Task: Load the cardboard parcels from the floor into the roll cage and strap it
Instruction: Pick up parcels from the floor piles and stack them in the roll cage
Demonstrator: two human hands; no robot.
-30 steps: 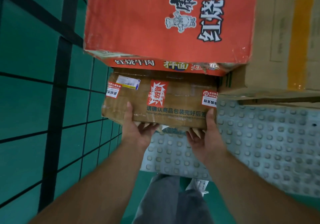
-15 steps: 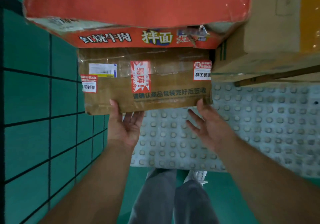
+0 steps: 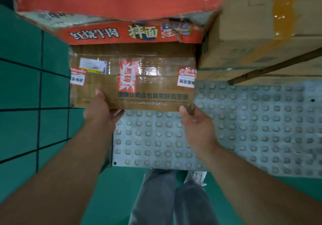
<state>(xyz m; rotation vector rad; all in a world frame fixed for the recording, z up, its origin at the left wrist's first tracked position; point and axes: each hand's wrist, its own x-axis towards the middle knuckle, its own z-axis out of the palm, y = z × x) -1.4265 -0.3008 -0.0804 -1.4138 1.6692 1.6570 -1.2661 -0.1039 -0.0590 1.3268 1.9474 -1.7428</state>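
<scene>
A flat brown cardboard parcel [image 3: 153,87] with red stickers and clear tape lies on the grey studded roll cage base [image 3: 252,120]. It is tucked under a red printed noodle carton [image 3: 122,0] and sits against a plain cardboard box [image 3: 252,24] on its right. My left hand [image 3: 100,109] holds the parcel's near edge, thumb on top and fingers underneath. At the near right corner my right hand [image 3: 195,122] pinches the parcel, with the thumb at the edge and the fingers curled below.
Green floor with black grid lines [image 3: 20,85] runs along the left. My legs in grey trousers [image 3: 156,198] and a white shoe stand just before the base's near edge. Bare studded base shows in front of the parcel and to the right.
Half a second ago both hands were open just off the parcel's near edge. Now both hold that edge again, and the parcel stays under the red carton.
</scene>
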